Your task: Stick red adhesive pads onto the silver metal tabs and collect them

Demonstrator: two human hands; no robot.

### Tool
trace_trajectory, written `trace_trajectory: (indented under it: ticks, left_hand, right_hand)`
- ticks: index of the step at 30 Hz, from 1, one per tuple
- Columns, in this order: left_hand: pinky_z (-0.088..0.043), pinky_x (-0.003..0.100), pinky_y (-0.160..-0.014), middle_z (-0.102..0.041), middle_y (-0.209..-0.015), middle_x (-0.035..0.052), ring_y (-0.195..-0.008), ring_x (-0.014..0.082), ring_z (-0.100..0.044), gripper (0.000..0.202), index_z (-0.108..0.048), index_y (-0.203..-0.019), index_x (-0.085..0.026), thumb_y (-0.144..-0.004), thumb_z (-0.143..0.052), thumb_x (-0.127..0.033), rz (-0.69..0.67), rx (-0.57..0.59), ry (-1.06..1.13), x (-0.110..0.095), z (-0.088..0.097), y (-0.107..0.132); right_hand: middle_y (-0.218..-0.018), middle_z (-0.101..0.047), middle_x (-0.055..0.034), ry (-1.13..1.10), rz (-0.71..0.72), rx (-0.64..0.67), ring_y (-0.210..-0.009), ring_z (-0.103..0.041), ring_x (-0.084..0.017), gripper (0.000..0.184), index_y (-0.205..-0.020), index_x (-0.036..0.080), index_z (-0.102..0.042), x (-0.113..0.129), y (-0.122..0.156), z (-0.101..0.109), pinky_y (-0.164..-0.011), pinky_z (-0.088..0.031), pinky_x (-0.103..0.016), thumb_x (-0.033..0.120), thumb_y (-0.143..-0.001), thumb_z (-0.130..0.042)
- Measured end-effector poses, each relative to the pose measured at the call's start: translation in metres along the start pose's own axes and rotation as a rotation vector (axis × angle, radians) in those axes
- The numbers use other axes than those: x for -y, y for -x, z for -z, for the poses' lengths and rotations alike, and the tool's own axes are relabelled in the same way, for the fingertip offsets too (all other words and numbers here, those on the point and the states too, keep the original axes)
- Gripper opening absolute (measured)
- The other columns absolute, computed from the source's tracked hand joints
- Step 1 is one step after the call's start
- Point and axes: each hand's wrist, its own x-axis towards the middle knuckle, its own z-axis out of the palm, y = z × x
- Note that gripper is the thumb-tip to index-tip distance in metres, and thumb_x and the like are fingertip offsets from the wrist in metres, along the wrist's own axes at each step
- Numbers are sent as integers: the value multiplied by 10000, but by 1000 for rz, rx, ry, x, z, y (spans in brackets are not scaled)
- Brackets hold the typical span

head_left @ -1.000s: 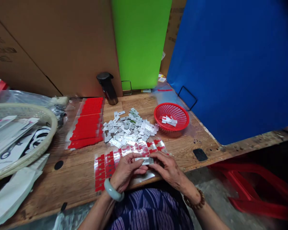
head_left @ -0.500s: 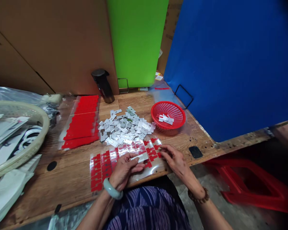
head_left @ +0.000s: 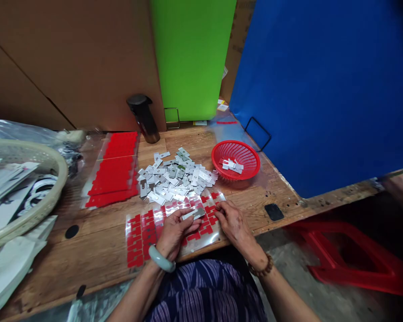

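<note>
My left hand (head_left: pixel 173 232) pinches a small flat metal plate (head_left: pixel 195 214) between thumb and fingers, just above a clear sheet of red stickers (head_left: pixel 147 230). My right hand (head_left: pixel 234 223) is at the right end of that sheet, thumb and fingertips drawn together over the red shapes; whatever they hold, if anything, is too small to make out. Behind the sheet lies a loose pile of similar metal plates (head_left: pixel 174 176). A red plastic basket (head_left: pixel 251 163) beside the pile holds several plates, white with some red showing.
Stacked red sticker sheets (head_left: pixel 113 179) lie left of the pile. A black flask (head_left: pixel 144 118) stands behind. At far left is a cream basket (head_left: pixel 62 179) of parts. Green (head_left: pixel 193 62) and blue (head_left: pixel 322 98) panels rise at the back and right. A red stool (head_left: pixel 362 268) stands on the floor.
My right hand has moved slightly left over the sticker sheet, its fingers closing together. The plate in my left hand has tilted and shifted a little up and left.
</note>
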Motion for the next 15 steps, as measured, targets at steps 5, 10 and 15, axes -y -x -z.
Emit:
trace_trajectory:
  ticks: [5, 10, 15]
  left_hand:
    - [-569, 222, -662, -716, -761, 113, -704, 179, -707, 196, -550, -913, -93, -748, -612, -8, -31, -12, -32, 3, -5, -3]
    - [-566, 248, -661, -709, -782, 109, -711, 188, -704, 202, -542, -907, -101, -741, -624, -20, -76, -32, -44, 6, -10, -6]
    - [-561, 224, -651, -703, -805, 104, -707, 167, -702, 218, -532, -924, -98, -750, -589, 20, -72, -26, -17, 7, -15, -7]
  right_hand:
    - [-789, -563, -28, 39, -38, 64, -732, -535, -173, 90, -783, 193, -522, 4, -4, 4, -673, -415, -282, 119, -788, -471]
    - [-946, -570, -92, 34, 10, -46, -887, -538, -217, 184, -993, 180, -565, 4, 6, -2, -785, -434, -336, 175, -843, -458]
    - [-873, -553, -76, 22, -40, -81, -801, -538, -194, 190, -924, 178, -602, 7, 11, -7, -746, -443, -312, 165, -864, -422]
